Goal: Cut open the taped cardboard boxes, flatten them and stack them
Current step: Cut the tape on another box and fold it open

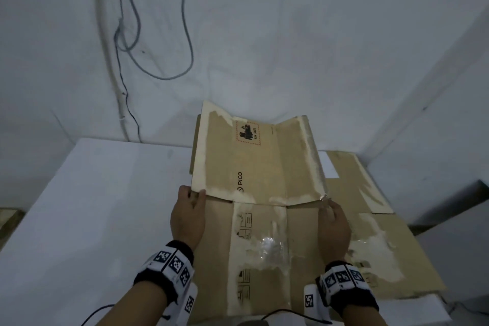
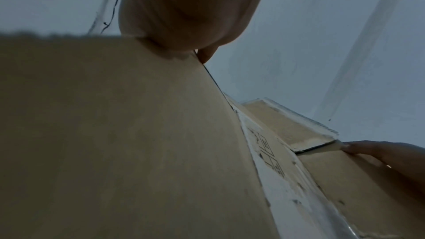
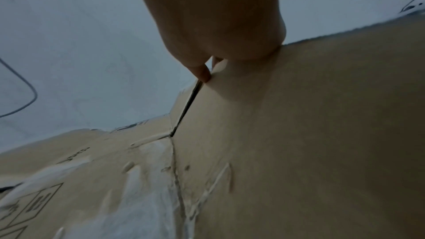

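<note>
A flattened brown cardboard box point(image 1: 304, 241) with torn tape marks lies on the white table point(image 1: 79, 219) in front of me. Its far flaps point(image 1: 254, 159), printed PICO, stand tilted up from the fold line. My left hand point(image 1: 189, 209) grips the box's left edge at that fold, thumb on the flap corner; in the left wrist view the palm lies on the cardboard point(image 2: 115, 134). My right hand point(image 1: 333, 222) rests flat on the right side, with straight fingers point(image 3: 203, 74) touching the slit beside the right flap. The cardboard point(image 3: 299, 134) fills the right wrist view.
A second flattened cardboard sheet point(image 1: 383, 246) lies beneath and to the right, reaching the table's right side. White walls close in behind and on the right. Grey cables point(image 1: 185, 34) hang on the back wall. Bare table top shows on the left.
</note>
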A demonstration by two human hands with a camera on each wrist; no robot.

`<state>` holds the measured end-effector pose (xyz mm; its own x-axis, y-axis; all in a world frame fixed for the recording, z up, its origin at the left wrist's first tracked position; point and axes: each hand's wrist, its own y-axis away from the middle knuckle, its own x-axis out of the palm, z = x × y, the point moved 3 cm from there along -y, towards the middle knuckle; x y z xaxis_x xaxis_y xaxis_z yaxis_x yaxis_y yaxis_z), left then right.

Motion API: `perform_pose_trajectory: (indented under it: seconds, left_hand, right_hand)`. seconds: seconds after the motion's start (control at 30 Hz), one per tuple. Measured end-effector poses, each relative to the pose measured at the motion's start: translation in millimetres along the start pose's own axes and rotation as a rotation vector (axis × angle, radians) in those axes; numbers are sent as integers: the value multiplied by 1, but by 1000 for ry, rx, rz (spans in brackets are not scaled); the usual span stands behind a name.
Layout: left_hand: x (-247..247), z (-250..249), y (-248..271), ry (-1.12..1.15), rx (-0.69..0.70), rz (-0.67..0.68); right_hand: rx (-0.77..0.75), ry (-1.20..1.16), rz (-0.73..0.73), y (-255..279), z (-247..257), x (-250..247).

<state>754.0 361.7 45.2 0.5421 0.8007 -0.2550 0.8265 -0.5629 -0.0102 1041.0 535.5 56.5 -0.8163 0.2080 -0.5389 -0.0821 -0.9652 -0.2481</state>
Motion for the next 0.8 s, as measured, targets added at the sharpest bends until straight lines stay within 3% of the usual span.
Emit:
perform_pose_trajectory:
  seconds: [0.23,0.43,0.6,0.8]
  left_hand:
    - [136,-50,31,64,1,28]
    - [247,-80,56,102,-83,92]
    - [316,-69,67,90,-204,132]
    - [352,-37,71,52,-322,108]
  right_hand:
    - [33,26,12,-110,-59,-95]
    - [82,114,30,-188,-114,-160]
    - [221,166,111,-234,-166,-173]
    - [240,260,210,-264,-212,-147]
